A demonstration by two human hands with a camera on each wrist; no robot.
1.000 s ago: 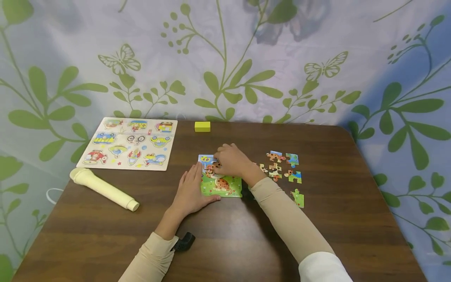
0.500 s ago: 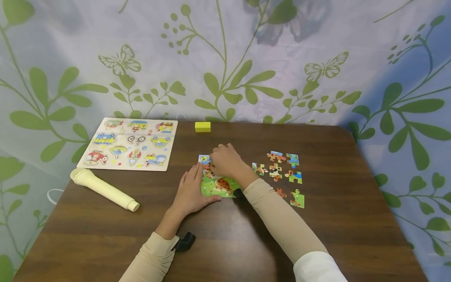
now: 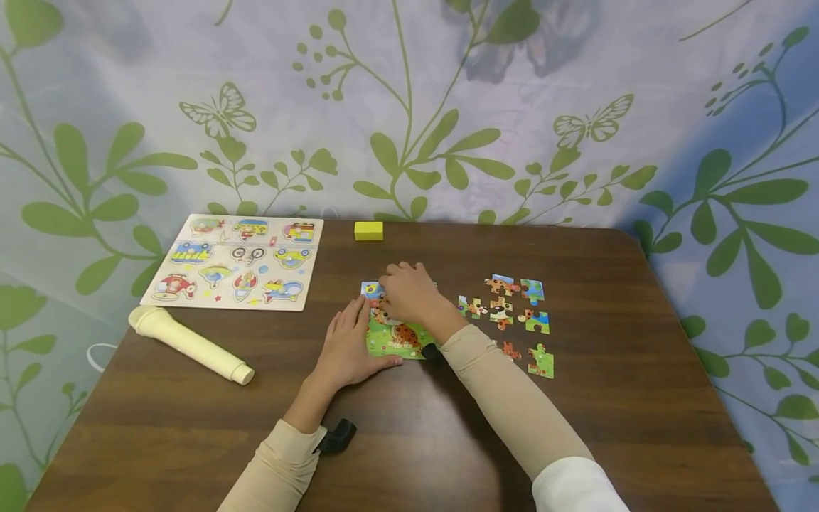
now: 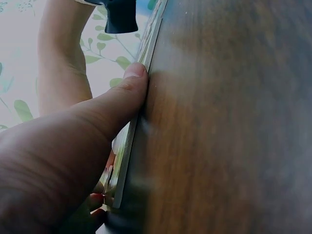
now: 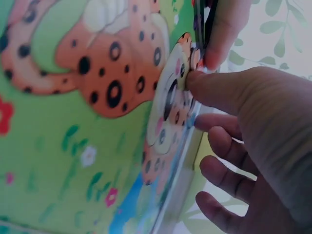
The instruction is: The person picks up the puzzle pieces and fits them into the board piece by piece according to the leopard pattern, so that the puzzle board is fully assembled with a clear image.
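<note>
A jigsaw board (image 3: 398, 345) with a spotted cartoon animal on green grass lies mid-table. My left hand (image 3: 345, 350) rests along its left side with straight fingers, the thumb against the front edge, as the left wrist view also shows. Over the upper part of the board is my right hand (image 3: 412, 293), fingers bent. In the right wrist view its thumb and index finger pinch at a small jigsaw piece (image 5: 196, 54) by the board's edge, mostly hidden by the fingertips; the other fingers hang loosely curled past that edge.
Several loose jigsaw pieces (image 3: 501, 311) lie right of the board, some near the right forearm. A wooden vehicle puzzle (image 3: 220, 288) stands back left, with a cream toy microphone (image 3: 192, 346) before it. A yellow block (image 3: 368, 231) sits at the back edge.
My right hand has shifted slightly left over the board, and its forearm now uncovers more of the loose pieces. The left hand stays in place.
</note>
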